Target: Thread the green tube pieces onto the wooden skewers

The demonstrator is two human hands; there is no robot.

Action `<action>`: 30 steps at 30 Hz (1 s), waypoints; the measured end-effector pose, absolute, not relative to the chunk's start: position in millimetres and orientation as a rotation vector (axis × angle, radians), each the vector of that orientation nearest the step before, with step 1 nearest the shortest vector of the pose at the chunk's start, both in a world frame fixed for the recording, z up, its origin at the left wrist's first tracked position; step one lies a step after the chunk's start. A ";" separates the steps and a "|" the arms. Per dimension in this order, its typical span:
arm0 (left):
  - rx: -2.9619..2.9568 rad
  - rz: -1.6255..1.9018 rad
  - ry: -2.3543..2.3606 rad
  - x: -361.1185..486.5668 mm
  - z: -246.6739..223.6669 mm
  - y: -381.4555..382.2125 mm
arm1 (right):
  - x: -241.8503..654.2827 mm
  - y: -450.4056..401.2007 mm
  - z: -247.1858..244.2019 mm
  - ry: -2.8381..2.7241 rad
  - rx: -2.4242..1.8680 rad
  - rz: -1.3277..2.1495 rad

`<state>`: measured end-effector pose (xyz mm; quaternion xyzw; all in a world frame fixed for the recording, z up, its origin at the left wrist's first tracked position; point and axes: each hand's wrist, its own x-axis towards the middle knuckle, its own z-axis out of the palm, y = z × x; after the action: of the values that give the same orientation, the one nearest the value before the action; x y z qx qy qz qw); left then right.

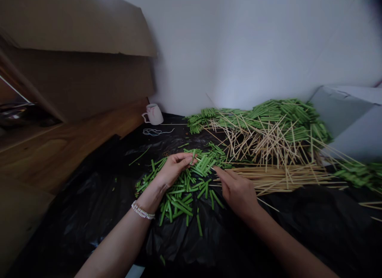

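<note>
My left hand [176, 165], with a beaded bracelet at its wrist, pinches a short cut green stalk [193, 153] between thumb and fingers. Opposite it, my right hand [237, 188] is closed around a thin wooden skewer [212, 168], most of which is hidden. Several green pieces [203, 165] sit side by side along that skewer, between the two hands. Beneath and in front of both hands lies a loose heap of cut green stalks [177, 204]. To the right of my right hand are bare skewers [277, 177] laid in a bundle.
Filled skewers [286, 114] are piled against the wall, their wooden ends pointing forward. A white mug [154, 114] and a tangled string [155, 132] are at the back left. Cardboard [89, 71] stands left, a pale box [349, 114] right. Black plastic sheeting [101, 206] covers the surface.
</note>
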<state>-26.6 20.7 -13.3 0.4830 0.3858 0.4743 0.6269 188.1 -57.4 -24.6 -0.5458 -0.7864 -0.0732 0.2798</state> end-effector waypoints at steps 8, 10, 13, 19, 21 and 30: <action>1.191 1.066 0.933 -26.1 -11.0 18.9 | 187.9 -57.0 -25.1 -2.108 -1.455 -0.197; 1.196 1.074 0.939 -26.4 -11.5 18.9 | 188.1 -56.9 -25.1 -2.111 -1.458 -0.202; 1.202 1.083 0.948 -27.1 -13.0 19.8 | 188.2 -56.8 -25.5 -2.119 -1.463 -0.211; 1.289 1.052 0.980 -28.9 -12.6 20.9 | 185.9 -58.3 -27.9 -2.129 -1.514 -0.221; 1.347 1.037 0.999 -29.1 -11.3 20.5 | 184.8 -59.0 -28.2 -2.137 -1.524 -0.214; 1.334 0.984 0.939 -32.6 -14.1 22.1 | 186.1 -59.1 -28.8 -2.171 -1.490 -0.170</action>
<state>-32.6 22.1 -14.1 0.5707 0.4018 0.4210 0.5793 186.1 -59.1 -28.8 -0.5471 -0.7968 -0.0624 0.2488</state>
